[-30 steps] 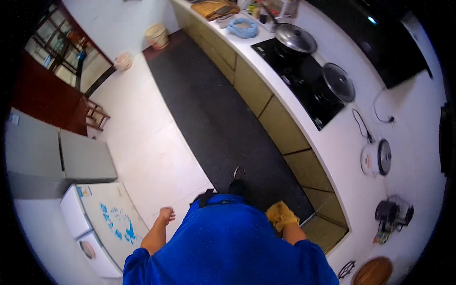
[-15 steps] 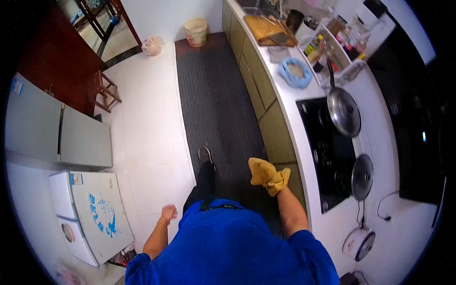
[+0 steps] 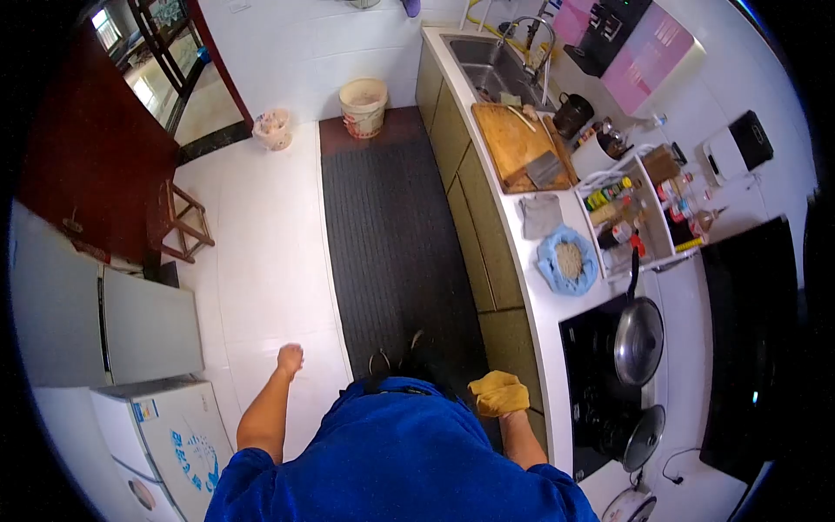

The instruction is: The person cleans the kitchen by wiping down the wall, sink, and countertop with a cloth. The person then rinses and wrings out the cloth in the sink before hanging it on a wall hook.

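Note:
My right hand (image 3: 513, 416) is closed on a yellow cloth (image 3: 497, 393), which covers most of its fingers. It hangs beside the lower cabinet doors, below the counter edge. Out to the left, over the white floor, my left hand (image 3: 291, 358) has its fingers curled in, and nothing shows in it. To the right of the cloth, a black stove (image 3: 587, 383) is set in the counter. On it are a lidded frying pan (image 3: 639, 341) and a second glass-lidded pan (image 3: 644, 437).
The white counter (image 3: 520, 270) runs along my right, with a blue bag of grain-like food (image 3: 567, 261), a grey cloth (image 3: 541, 216), a cutting board with a cleaver (image 3: 513, 143) and a sink (image 3: 491, 70). Ahead lie a black mat (image 3: 396, 226), a bucket (image 3: 363, 108) and a stool (image 3: 185, 224).
I have walked forward along the mat, and the sink end shows more fully. The right hand and its yellow cloth have drawn back toward my body; the left arm has swung forward.

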